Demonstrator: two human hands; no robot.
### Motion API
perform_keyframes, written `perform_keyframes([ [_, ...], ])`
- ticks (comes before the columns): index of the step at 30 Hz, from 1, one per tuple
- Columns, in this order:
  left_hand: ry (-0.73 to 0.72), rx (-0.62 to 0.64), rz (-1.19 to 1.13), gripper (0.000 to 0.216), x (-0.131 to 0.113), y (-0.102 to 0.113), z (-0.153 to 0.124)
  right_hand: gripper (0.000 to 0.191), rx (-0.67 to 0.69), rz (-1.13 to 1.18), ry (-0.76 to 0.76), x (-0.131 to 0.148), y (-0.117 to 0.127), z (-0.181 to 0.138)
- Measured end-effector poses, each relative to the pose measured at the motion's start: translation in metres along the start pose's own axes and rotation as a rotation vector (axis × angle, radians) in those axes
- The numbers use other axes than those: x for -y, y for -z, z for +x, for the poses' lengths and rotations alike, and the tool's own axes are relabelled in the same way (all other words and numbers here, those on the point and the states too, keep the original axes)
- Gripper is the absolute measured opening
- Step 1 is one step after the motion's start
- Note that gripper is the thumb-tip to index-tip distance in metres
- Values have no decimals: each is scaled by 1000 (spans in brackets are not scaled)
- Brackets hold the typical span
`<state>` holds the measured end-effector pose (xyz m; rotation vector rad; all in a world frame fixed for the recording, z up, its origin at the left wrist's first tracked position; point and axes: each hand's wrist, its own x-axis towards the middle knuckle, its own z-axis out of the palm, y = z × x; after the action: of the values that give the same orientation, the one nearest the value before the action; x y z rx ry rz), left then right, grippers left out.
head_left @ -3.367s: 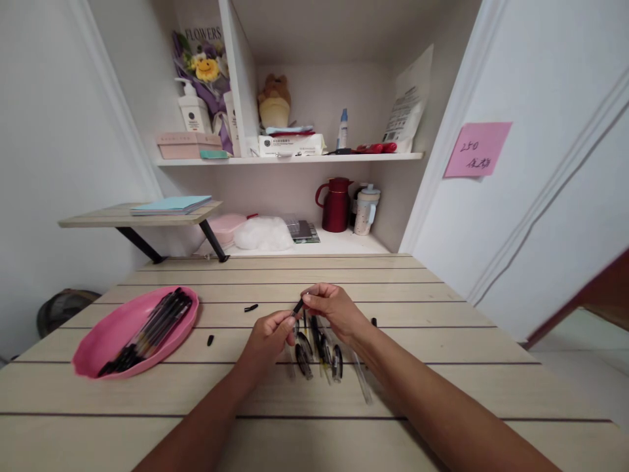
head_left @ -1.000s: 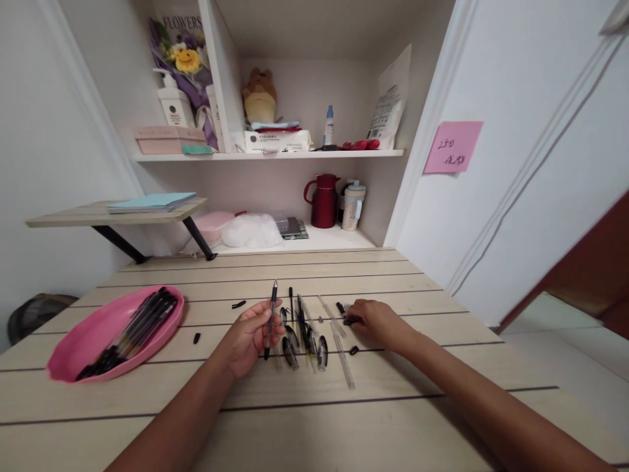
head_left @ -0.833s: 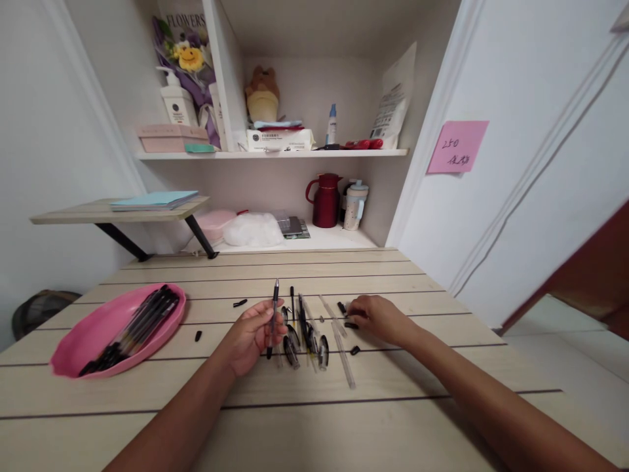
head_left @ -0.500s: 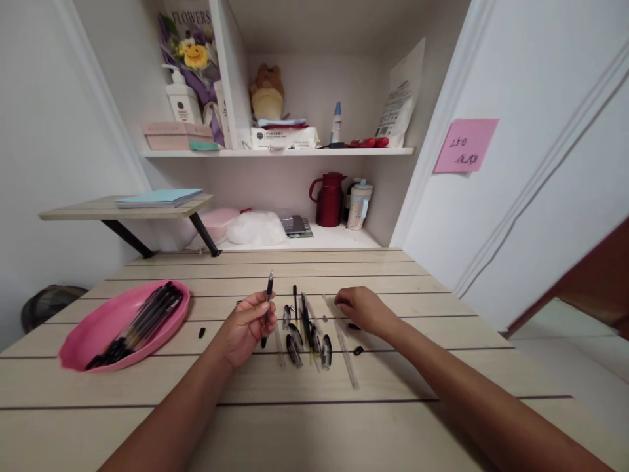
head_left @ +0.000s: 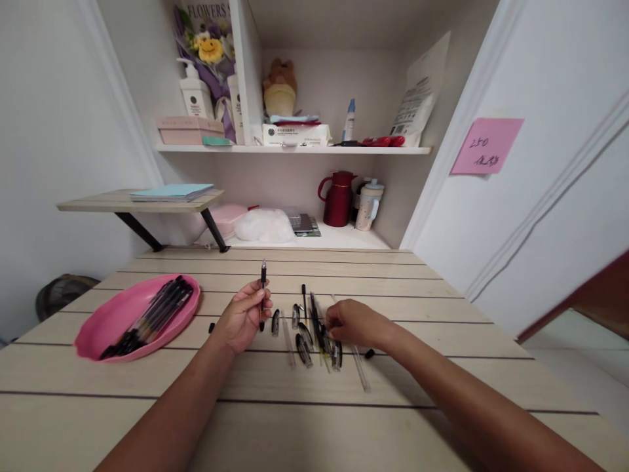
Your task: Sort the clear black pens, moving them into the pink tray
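My left hand (head_left: 242, 318) is closed round a black pen (head_left: 263, 283) and holds it upright, tip pointing up, above the wooden table (head_left: 314, 419). My right hand (head_left: 354, 324) rests palm down on a row of loose pen parts (head_left: 308, 331): black caps, clear barrels and thin refills lying in the middle of the table. Its fingers are curled over the parts near the row's right end; what they grip is hidden. A clear barrel (head_left: 361, 375) lies just in front of that hand.
A pink oval tray (head_left: 108, 328) with several black pens (head_left: 152, 316) sits at the left. A small black piece (head_left: 369, 354) lies by my right wrist. Behind the table are a low wooden stand (head_left: 137, 202), shelves with a red jug (head_left: 337, 200), and a pink note (head_left: 486, 145).
My right hand left the pen my left hand holds, reached to small black pieces at the right, then slid back left onto the row of parts. My left hand raised the pen upright.
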<state>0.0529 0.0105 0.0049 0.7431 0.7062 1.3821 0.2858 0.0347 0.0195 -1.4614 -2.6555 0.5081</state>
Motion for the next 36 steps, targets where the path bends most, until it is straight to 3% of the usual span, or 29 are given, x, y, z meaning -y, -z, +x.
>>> perform_keyframes([
  [4, 29, 23, 12, 23, 2, -4, -2, 10, 30, -4, -24, 0, -1, -15],
  [12, 52, 49, 35, 23, 5, -7, -4, 21, -67, -148, -182, 16, -17, -24],
  [18, 47, 67, 85, 22, 10, -9, -5, 26, -118, -90, -226, 21, -24, -27],
  [21, 61, 78, 140, 22, 15, -13, -8, 24, -155, 82, -220, 12, -22, -24],
  [24, 97, 98, 220, 21, 20, -19, -11, 13, -213, 462, -156, 4, -13, -18],
  [29, 157, 153, 328, 23, 26, -27, -18, 20, -567, 1124, -25, 7, 11, -8],
  [31, 165, 151, 342, 24, 26, -28, -19, 23, -648, 1235, 33, 13, 18, -5],
  [36, 160, 162, 356, 24, 27, -28, -19, 21, -662, 1280, 108, 23, 20, -2],
])
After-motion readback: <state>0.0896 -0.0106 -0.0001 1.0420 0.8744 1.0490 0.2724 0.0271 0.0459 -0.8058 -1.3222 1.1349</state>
